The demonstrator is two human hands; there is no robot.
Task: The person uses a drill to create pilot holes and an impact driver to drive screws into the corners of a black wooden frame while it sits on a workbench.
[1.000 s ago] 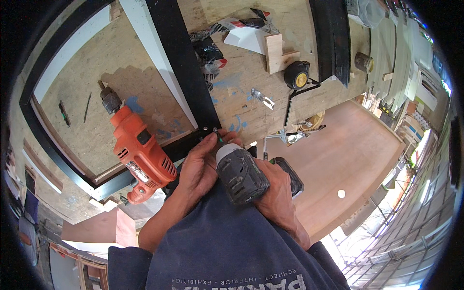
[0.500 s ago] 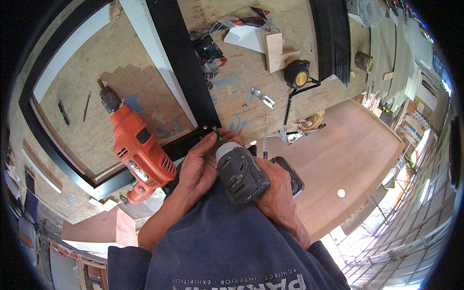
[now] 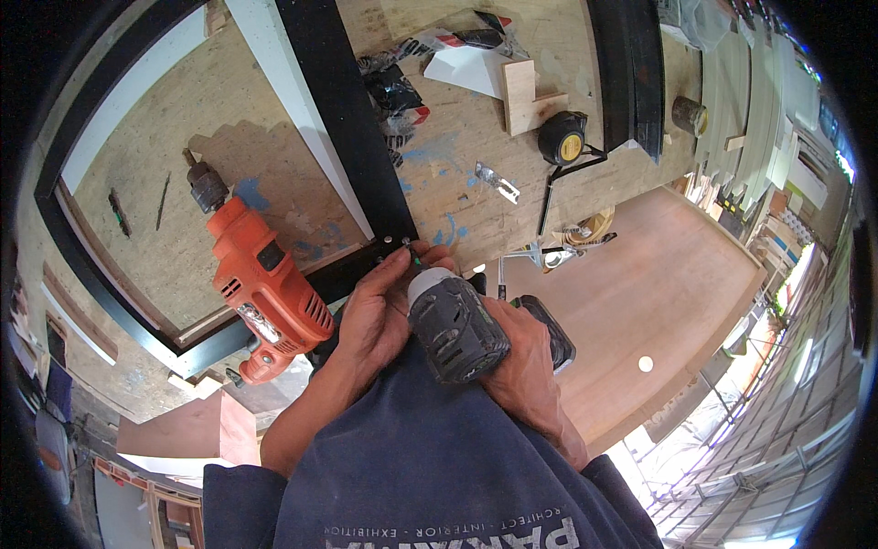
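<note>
My right hand [image 3: 523, 361] grips a dark grey cordless drill [image 3: 455, 328], its nose pointing at the near corner of a black frame [image 3: 352, 119] lying on a chipboard bench [image 3: 457, 146]. My left hand [image 3: 375, 306] rests at that corner, its fingertips pinching something small at the drill's tip, by the holes of a black corner plate [image 3: 389, 245]. What the fingers pinch is too small to name. An orange corded drill [image 3: 261, 284] lies on the bench just left of my left hand.
A tape measure [image 3: 562, 137] and a black square [image 3: 558, 183] lie further back, beside a wooden block [image 3: 521, 91], a metal bracket [image 3: 497, 181] and torn wrappers [image 3: 393, 87]. A plywood sheet [image 3: 658, 284] lies at the right. Drill bits [image 3: 119, 210] rest inside the frame.
</note>
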